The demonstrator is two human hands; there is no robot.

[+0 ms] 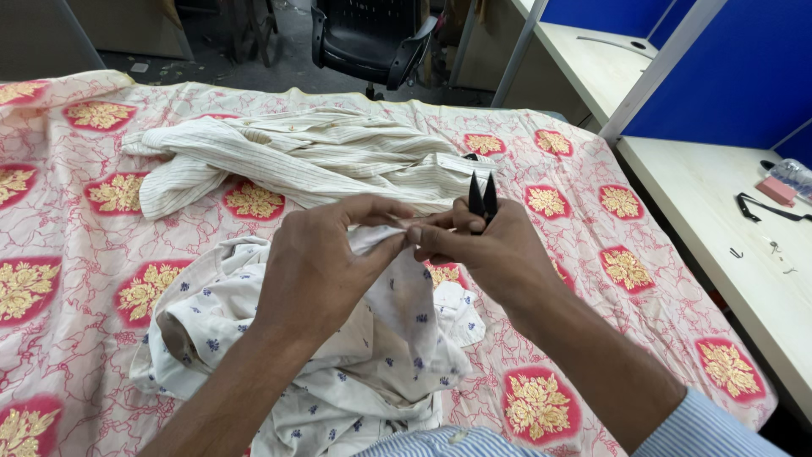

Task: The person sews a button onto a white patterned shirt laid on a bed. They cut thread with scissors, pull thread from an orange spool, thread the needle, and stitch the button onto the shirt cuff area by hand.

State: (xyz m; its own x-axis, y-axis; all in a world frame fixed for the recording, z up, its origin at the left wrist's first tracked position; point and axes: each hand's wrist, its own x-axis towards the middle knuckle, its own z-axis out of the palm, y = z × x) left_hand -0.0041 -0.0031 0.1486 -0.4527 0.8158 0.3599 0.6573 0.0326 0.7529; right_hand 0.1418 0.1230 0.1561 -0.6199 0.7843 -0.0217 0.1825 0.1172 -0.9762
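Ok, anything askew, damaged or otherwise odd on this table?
Nothing damaged or spilled. The striped shirt lies crumpled on the floral cloth; the left hand pinches the dotted white shirt, and the right hand grips black thread snips.

A black office chair (370,38) stands on grey floor (279,72) beside blue partitions (727,72) and pale desks (719,195).

Soft matt cotton makes the dotted white shirt (372,355) and striped shirt (313,156), the snips (483,199) are dull black metal, and the floral bedsheet (76,254) is smooth printed cloth.
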